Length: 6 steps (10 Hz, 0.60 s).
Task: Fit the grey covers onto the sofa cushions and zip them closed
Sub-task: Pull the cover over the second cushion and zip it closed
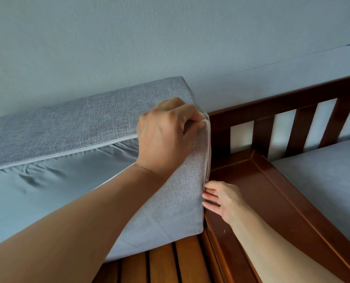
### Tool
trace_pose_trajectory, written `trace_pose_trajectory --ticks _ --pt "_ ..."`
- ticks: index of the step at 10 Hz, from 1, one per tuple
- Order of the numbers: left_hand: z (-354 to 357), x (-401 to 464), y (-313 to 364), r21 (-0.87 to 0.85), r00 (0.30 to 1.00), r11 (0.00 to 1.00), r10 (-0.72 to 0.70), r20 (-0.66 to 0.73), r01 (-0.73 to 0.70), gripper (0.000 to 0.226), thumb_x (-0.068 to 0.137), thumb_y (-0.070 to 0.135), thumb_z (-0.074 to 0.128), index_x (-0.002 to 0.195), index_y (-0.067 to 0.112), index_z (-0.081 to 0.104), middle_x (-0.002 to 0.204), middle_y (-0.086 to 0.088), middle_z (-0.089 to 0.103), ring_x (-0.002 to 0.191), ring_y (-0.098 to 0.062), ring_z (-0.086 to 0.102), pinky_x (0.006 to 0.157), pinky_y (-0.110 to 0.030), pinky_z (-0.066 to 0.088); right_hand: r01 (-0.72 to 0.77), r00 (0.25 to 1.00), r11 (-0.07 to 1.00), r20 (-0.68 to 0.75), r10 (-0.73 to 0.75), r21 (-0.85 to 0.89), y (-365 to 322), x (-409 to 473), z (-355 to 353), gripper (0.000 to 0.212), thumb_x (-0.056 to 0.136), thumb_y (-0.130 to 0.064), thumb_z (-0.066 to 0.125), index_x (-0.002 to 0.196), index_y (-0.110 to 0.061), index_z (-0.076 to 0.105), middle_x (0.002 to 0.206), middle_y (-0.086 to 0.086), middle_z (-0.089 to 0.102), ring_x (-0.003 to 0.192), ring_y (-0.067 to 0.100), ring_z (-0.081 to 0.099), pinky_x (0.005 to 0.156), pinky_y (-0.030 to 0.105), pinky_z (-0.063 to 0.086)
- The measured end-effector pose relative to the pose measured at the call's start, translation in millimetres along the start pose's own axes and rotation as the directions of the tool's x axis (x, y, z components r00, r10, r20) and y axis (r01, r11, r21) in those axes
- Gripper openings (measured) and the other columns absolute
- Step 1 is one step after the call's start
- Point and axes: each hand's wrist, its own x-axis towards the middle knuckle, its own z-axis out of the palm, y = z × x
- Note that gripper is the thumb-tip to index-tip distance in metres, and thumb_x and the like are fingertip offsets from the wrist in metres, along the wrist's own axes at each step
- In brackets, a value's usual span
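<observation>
A large cushion stands on edge on the sofa's wooden slats, leaning toward the wall. Its grey woven cover (84,123) is on but the zip (63,155) gapes, showing the blue-grey inner cushion (47,193). My left hand (168,135) pinches the cover's fabric at the upper right corner. My right hand (221,199) lies flat with fingers spread against the cover's right side edge, lower down, beside the armrest.
A dark wooden armrest (258,193) runs along the cushion's right side, with a slatted backrest (292,123) behind. Wooden seat slats (170,260) show below. Another grey cushion (323,180) lies at right. A pale blue wall fills the background.
</observation>
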Motion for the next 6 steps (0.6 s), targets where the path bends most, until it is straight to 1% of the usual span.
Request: trace_pose_trajectory --ticks 1,2,3,4,5,6 --pt "0 0 1 -0.001 1.000 1.000 -0.005 0.005 0.005 0.006 0.073 0.024 0.070 0.071 0.019 0.073 0.074 0.004 0.068 0.069 -0.019 0.065 0.056 -0.036 0.049 0.027 1.000 0.999 0.016 -0.027 -0.036 1 0 -1 0.026 0.083 -0.010 0.070 0.107 -0.003 0.062 0.100 0.011 0.065 0.090 0.023 0.064 0.075 0.039 0.055" --pt "0 0 1 -0.003 1.000 1.000 -0.025 0.011 0.025 0.007 0.074 0.025 0.069 0.071 0.020 0.073 0.074 0.005 0.067 0.069 -0.018 0.064 0.056 -0.036 0.049 0.170 0.983 0.971 -0.045 -0.180 -0.166 6 1 -1 0.019 0.082 -0.020 0.073 0.090 -0.006 0.063 0.085 0.008 0.066 0.081 0.022 0.065 0.074 0.040 0.056" --pt "1 1 0 -0.001 1.000 1.000 -0.021 0.012 0.021 0.008 0.074 0.026 0.068 0.071 0.020 0.073 0.075 0.005 0.067 0.069 -0.017 0.064 0.056 -0.036 0.049 0.362 0.891 0.816 -0.089 -0.444 -0.451 11 5 1 0.016 0.083 -0.027 0.071 0.075 -0.015 0.064 0.076 0.000 0.068 0.073 0.021 0.069 0.079 0.045 0.056" --pt "1 0 0 0.000 1.000 1.000 -0.014 0.002 0.014 0.009 0.074 0.026 0.068 0.071 0.019 0.073 0.074 0.005 0.067 0.068 -0.018 0.064 0.055 -0.036 0.049 0.339 0.887 0.789 -0.105 -0.449 -0.512 11 11 7 0.021 0.087 -0.020 0.061 0.067 -0.013 0.061 0.071 0.004 0.068 0.067 0.023 0.070 0.073 0.045 0.057" --pt "1 -1 1 0.011 1.000 1.000 -0.003 0.002 0.003 0.007 0.074 0.025 0.069 0.070 0.019 0.072 0.074 0.005 0.067 0.068 -0.018 0.064 0.054 -0.036 0.048 0.167 0.953 0.901 -0.167 -0.251 -0.401 6 17 10 0.020 0.090 -0.012 0.055 0.071 -0.007 0.058 0.075 0.017 0.069 0.061 0.026 0.070 0.066 0.043 0.059" --pt "1 -1 0 0.018 1.000 1.000 0.004 -0.008 -0.004 0.007 0.074 0.025 0.070 0.070 0.019 0.072 0.073 0.005 0.067 0.067 -0.019 0.064 0.054 -0.035 0.048 0.034 0.981 0.955 -0.175 -0.089 -0.296 1 23 10 0.013 0.089 -0.005 0.056 0.091 0.007 0.062 0.080 0.020 0.068 0.061 0.027 0.069 0.055 0.033 0.057"
